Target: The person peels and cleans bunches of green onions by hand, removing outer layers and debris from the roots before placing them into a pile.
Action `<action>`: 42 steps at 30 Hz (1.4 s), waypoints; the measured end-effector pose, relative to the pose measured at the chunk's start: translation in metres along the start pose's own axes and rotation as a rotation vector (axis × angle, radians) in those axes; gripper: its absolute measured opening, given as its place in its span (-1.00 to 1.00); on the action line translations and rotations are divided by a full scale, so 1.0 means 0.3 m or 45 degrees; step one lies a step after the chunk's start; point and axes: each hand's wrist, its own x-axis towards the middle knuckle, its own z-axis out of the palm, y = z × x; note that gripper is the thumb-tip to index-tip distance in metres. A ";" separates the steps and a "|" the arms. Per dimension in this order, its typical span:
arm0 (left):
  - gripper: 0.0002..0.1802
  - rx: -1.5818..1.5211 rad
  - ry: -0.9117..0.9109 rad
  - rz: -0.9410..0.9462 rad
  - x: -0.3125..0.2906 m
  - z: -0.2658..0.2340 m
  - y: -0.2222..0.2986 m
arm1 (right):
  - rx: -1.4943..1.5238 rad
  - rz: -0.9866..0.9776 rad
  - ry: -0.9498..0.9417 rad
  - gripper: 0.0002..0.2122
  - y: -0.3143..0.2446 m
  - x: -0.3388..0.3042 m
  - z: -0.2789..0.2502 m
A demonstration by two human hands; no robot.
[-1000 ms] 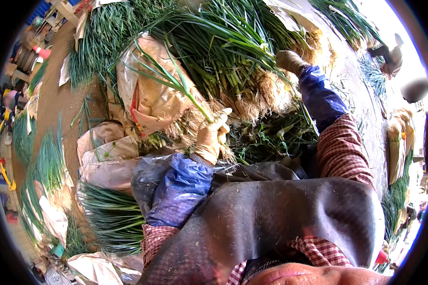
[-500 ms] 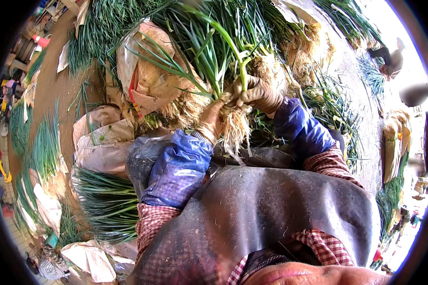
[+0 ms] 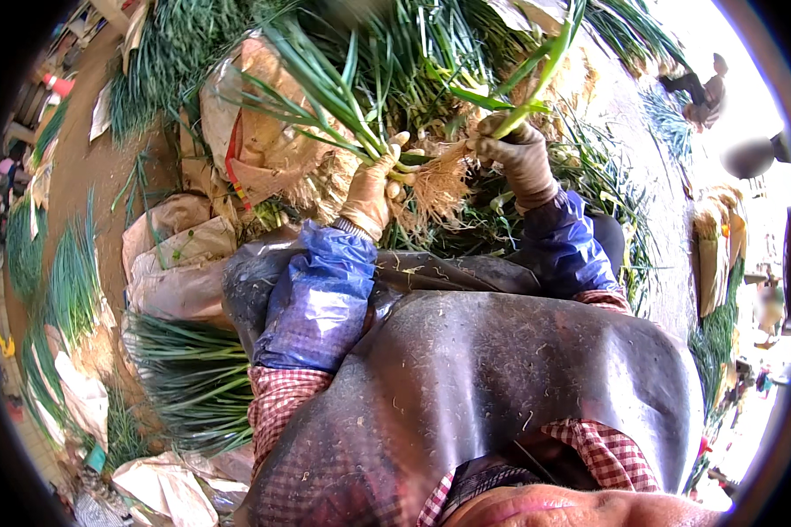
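In its gloved fingers my left hand (image 3: 369,189) grips a small bunch of green onions (image 3: 338,110). The leaves fan up and to the left, and the pale stringy roots (image 3: 439,184) stick out to the right. My right hand (image 3: 514,158), also gloved, is closed round the lower part of a single thick green onion stalk (image 3: 545,79) whose top leans up to the right. The root tips reach close to the right hand; whether they touch it I cannot tell. Beneath both hands lies a heap of loose green onion leaves and trimmings (image 3: 492,228).
A large pile of green onions (image 3: 413,61) lies beyond my hands. Wrapped bundles stand at the left, one in pale paper (image 3: 255,149). More green onions (image 3: 189,378) lie beside my left elbow. A dark apron (image 3: 501,369) covers my lap. Another person (image 3: 703,92) is at the far right.
My hands have moved apart, the right one carrying the thick stalk to the right. The bunch in my left hand has tilted, so its roots point right instead of hanging down.
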 end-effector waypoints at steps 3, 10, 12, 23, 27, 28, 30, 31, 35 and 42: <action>-0.67 0.139 0.046 -0.002 -0.004 -0.010 0.006 | -0.119 -0.037 -0.046 -0.83 0.014 -0.010 0.021; -0.71 0.329 0.320 -0.030 -0.013 -0.010 0.018 | -0.018 -0.333 0.396 -0.86 0.009 0.023 -0.083; -0.69 0.373 0.236 -0.032 -0.013 -0.007 0.018 | 0.074 -0.490 0.596 -0.85 -0.008 0.040 -0.164; -0.65 0.481 -0.086 -0.157 -0.023 0.032 -0.020 | 0.208 0.740 -0.022 -0.66 0.163 0.050 -0.036; -0.70 0.525 -0.093 -0.269 -0.034 0.042 -0.037 | -0.011 0.562 -0.408 -0.82 0.158 0.050 0.139; -0.71 0.541 -0.041 -0.259 -0.030 0.033 -0.050 | 0.174 0.698 -0.320 -0.86 0.176 0.062 0.125; -0.73 0.226 -0.168 -0.297 -0.035 0.026 -0.052 | 0.404 0.790 -0.214 -0.87 0.206 0.082 0.103; -0.74 0.163 -0.213 -0.262 -0.038 0.032 -0.055 | 0.461 0.737 -0.242 -0.88 0.183 0.079 0.110; -0.83 0.357 0.029 -0.306 -0.024 -0.031 -0.105 | -0.002 0.460 0.088 -0.89 0.225 0.121 0.092; -0.79 0.078 -0.051 -0.146 -0.053 0.053 -0.098 | -0.309 0.334 0.187 -0.80 0.127 0.122 0.118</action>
